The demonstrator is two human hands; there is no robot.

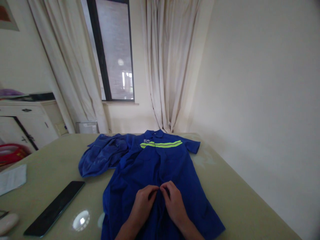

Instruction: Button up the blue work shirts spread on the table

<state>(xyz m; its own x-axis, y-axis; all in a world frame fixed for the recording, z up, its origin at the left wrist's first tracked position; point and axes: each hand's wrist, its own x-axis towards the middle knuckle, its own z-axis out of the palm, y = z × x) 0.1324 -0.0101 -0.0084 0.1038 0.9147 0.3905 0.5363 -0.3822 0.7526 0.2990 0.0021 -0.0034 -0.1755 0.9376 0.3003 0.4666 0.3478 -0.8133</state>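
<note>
A blue short-sleeved work shirt point(175, 166) lies spread on the table with its collar at the far end. A yellow-green reflective stripe crosses its chest, and a white logo sits above the stripe on the left. Over the lower front placket, my left hand point(145, 201) pinches the fabric between thumb and fingertips. Right beside it, my right hand point(173, 201) pinches the cloth too, its fingertips almost touching the left ones. Any button between the fingers is too small to make out. Another blue garment point(105, 155) lies bunched against the shirt's left side.
On the greenish table point(240, 200) to the left lie a long black flat object point(55, 208), some paper point(12, 180) and a white mouse-like object point(7, 222). A wall point(262, 100) runs along the right edge. Curtains point(170, 66) and a white cabinet point(32, 123) stand behind.
</note>
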